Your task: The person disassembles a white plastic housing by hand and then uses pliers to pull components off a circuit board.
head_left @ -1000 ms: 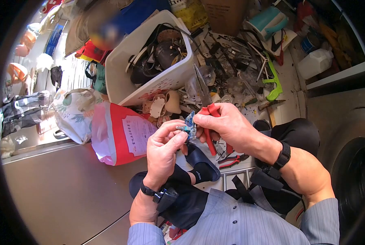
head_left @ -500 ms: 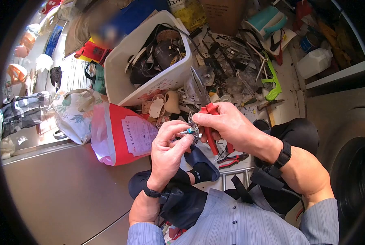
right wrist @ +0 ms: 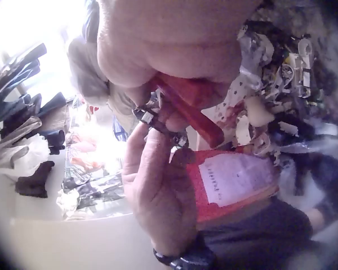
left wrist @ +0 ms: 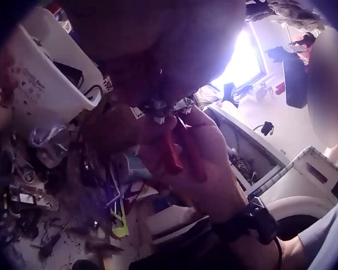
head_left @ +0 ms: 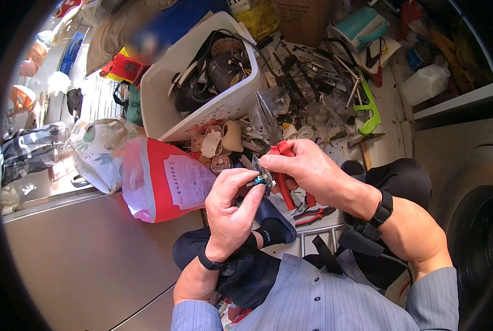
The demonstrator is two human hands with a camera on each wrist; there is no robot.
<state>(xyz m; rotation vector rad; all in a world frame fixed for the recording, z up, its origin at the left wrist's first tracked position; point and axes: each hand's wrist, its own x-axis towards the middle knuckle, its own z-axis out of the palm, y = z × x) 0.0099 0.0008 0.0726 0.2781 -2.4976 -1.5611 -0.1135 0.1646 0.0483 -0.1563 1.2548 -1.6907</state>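
A small circuit board (head_left: 264,177) with a blue-green part on it is pinched between the thumb and fingers of my left hand (head_left: 229,205). My right hand (head_left: 318,168) grips red-handled pliers (head_left: 282,150), whose long metal nose points up and away from me. The right thumb and fingertips also touch the board's upper edge. From the right wrist, the board (right wrist: 160,125) shows dark with small metal and white parts, right beside a red handle (right wrist: 200,121). In the left wrist view the left hand is dark and covers much of the board.
Ahead stands a white bin (head_left: 202,118) with cables and dark parts. Scrap pieces (head_left: 312,83) lie heaped beside it, near a green plastic piece (head_left: 370,107) and a hammer (head_left: 363,142). A red and pink bag (head_left: 172,179) is at left; another pair of pliers (head_left: 312,218) lies below the hands.
The board has turned between the fingers, from its blue face to a darker, edge-on side. My left hand has shifted slightly right and changed its finger placement; the right hand has barely moved.
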